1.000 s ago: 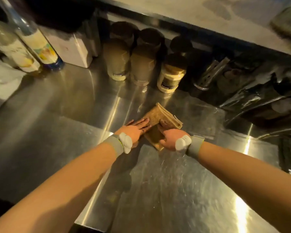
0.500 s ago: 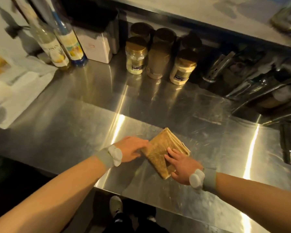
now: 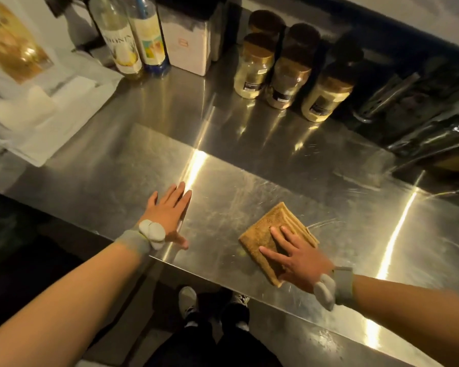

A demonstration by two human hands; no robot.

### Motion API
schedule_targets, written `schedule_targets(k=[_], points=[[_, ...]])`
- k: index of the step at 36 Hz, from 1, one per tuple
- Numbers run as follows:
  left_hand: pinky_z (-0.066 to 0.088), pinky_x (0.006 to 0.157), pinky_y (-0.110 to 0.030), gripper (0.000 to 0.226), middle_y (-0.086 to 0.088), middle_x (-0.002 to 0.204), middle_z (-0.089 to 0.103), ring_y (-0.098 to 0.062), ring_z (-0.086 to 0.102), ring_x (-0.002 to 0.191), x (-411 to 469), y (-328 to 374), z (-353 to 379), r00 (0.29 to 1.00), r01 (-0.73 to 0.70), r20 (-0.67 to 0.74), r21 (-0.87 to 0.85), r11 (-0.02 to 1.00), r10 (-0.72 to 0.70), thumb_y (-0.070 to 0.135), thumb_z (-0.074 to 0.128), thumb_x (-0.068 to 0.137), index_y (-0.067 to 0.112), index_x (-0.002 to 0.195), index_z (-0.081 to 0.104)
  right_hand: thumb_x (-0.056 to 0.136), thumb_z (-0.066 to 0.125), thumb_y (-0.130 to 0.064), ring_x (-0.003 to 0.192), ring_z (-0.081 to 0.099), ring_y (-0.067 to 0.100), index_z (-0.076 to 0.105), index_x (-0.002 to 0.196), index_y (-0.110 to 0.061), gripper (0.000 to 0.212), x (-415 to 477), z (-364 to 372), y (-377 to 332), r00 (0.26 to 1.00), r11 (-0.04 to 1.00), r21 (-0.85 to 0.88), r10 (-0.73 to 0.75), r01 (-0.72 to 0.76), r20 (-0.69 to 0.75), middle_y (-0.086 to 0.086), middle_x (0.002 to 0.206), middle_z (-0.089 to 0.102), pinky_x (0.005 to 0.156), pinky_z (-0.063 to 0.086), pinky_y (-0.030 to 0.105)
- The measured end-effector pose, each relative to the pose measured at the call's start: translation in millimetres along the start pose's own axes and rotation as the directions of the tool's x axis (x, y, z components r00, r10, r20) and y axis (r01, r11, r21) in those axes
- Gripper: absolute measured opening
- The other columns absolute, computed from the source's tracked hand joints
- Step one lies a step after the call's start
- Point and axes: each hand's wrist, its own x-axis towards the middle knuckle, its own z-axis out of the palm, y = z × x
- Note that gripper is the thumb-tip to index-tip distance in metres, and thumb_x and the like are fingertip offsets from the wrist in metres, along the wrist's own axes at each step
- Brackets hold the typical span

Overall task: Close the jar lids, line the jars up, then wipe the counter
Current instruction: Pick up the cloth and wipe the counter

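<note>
A folded tan cloth (image 3: 272, 229) lies on the steel counter (image 3: 249, 160) near its front edge. My right hand (image 3: 298, 256) presses flat on the cloth, fingers spread. My left hand (image 3: 167, 215) rests flat on the bare counter to the cloth's left, apart from it, holding nothing. Several lidded jars stand in two rows at the back: a pale jar (image 3: 253, 71), a brownish jar (image 3: 286, 82) and a yellow jar (image 3: 326, 98) in front, darker jars (image 3: 302, 35) behind.
Two tall bottles (image 3: 133, 35) and a white box (image 3: 188, 46) stand at the back left. White paper and bags (image 3: 37, 107) cover the left end. Dark metal tools (image 3: 408, 102) fill the back right. My shoes (image 3: 188, 300) show below the counter's edge.
My left hand has come off the cloth and moved left onto the bare counter. My right hand alone stays on the cloth, which has slid toward the front edge and rightward.
</note>
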Motion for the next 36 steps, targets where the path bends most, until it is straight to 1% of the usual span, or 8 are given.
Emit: schedule_targets(k=[5, 9, 16, 22, 25, 28, 31, 36], points=[[-0.001, 0.119, -0.055, 0.141, 0.002, 0.161, -0.022, -0.020, -0.018, 0.148, 2.1, -3.1, 0.2, 1.000, -0.002, 0.008, -0.025, 1.000, 0.002, 0.071, 0.077, 0.056, 0.023, 0.155, -0.011, 0.086, 0.059, -0.055, 0.142, -0.023, 0.038, -0.002, 0.152, -0.048, 0.090, 52.5, -21.8, -49.4, 0.993, 0.993, 0.018, -0.119, 0.119, -0.026, 0.010, 0.160, -0.019, 0.116, -0.002, 0.051], [-0.001, 0.119, -0.054, 0.140, 0.002, 0.161, -0.024, -0.019, -0.019, 0.148, 2.7, -7.0, 0.6, 1.000, -0.022, 0.002, -0.026, 0.999, 0.023, 0.071, 0.076, 0.057, 0.024, 0.155, -0.012, 0.088, 0.056, -0.054, 0.143, -0.024, 0.036, -0.001, 0.151, -0.048, 0.086, 85.3, -42.1, -84.9, 0.985, 0.986, 0.012, -0.169, 0.169, -0.024, 0.009, 0.162, -0.020, 0.112, -0.013, 0.048], [0.003, 0.119, -0.046, 0.138, 0.010, 0.160, -0.022, -0.012, -0.013, 0.149, 4.5, -30.6, -9.3, 0.993, -0.109, 0.042, -0.066, 0.992, 0.112, 0.064, 0.081, 0.058, 0.029, 0.154, -0.012, 0.088, 0.058, -0.054, 0.145, -0.024, 0.036, -0.010, 0.148, -0.054, 0.091, 20.4, -18.7, -22.4, 0.990, 0.992, -0.053, -0.111, 0.116, 0.085, 0.004, 0.160, -0.027, 0.118, 0.006, 0.057], [0.008, 0.118, -0.042, 0.135, 0.013, 0.162, -0.015, -0.011, -0.007, 0.150, 6.0, -38.4, -7.9, 0.991, -0.135, 0.012, -0.085, 0.987, 0.136, 0.063, 0.082, 0.057, 0.031, 0.155, -0.006, 0.074, 0.072, -0.059, 0.146, 0.012, 0.040, 0.009, 0.152, -0.047, 0.101, -17.7, -5.9, -13.9, 0.998, 0.995, -0.095, -0.032, 0.037, 0.055, 0.013, 0.163, 0.010, 0.107, 0.036, 0.056], [0.011, 0.115, -0.038, 0.137, 0.015, 0.161, -0.013, -0.008, -0.006, 0.149, 8.4, -42.4, -4.1, 0.990, -0.143, -0.031, -0.119, 0.982, 0.141, 0.062, 0.083, 0.054, 0.030, 0.155, -0.003, 0.078, 0.069, -0.055, 0.145, 0.017, 0.041, 0.014, 0.152, -0.046, 0.093, 11.8, -17.3, -39.4, 0.982, 0.977, -0.109, -0.186, 0.184, -0.009, 0.015, 0.161, 0.017, 0.111, 0.027, 0.050], [0.012, 0.115, -0.037, 0.137, 0.016, 0.161, -0.010, -0.008, -0.003, 0.149, 7.9, -45.2, -3.2, 0.983, -0.182, -0.046, -0.145, 0.973, 0.177, 0.062, 0.084, 0.053, 0.029, 0.156, -0.001, 0.088, 0.061, -0.045, 0.147, -0.005, 0.043, 0.005, 0.152, -0.048, 0.085, 48.7, -31.9, -67.7, 0.956, 0.955, -0.055, -0.293, 0.292, -0.016, 0.016, 0.163, -0.005, 0.117, 0.011, 0.056], [0.013, 0.117, -0.036, 0.135, 0.012, 0.163, -0.004, -0.011, 0.003, 0.150, 11.3, -54.6, -4.0, 0.975, -0.219, -0.069, -0.200, 0.955, 0.209, 0.062, 0.083, 0.056, 0.026, 0.156, 0.000, 0.090, 0.060, -0.045, 0.145, -0.020, 0.041, -0.001, 0.151, -0.050, 0.086, 88.3, -50.4, -87.2, 0.956, 0.956, -0.011, -0.292, 0.292, 0.000, 0.013, 0.161, -0.021, 0.116, -0.007, 0.054], [0.005, 0.123, -0.044, 0.145, -0.005, 0.163, -0.006, -0.025, -0.005, 0.150, 17.4, -58.8, -3.9, 0.987, -0.131, -0.112, -0.133, 0.982, 0.116, 0.069, 0.081, 0.051, 0.015, 0.156, -0.005, 0.090, 0.054, -0.054, 0.145, -0.024, 0.039, -0.003, 0.152, -0.046, 0.084, 140.9, -73.9, -97.8, 0.981, 0.983, 0.009, -0.185, 0.186, -0.056, 0.013, 0.160, -0.025, 0.116, -0.009, 0.049]])
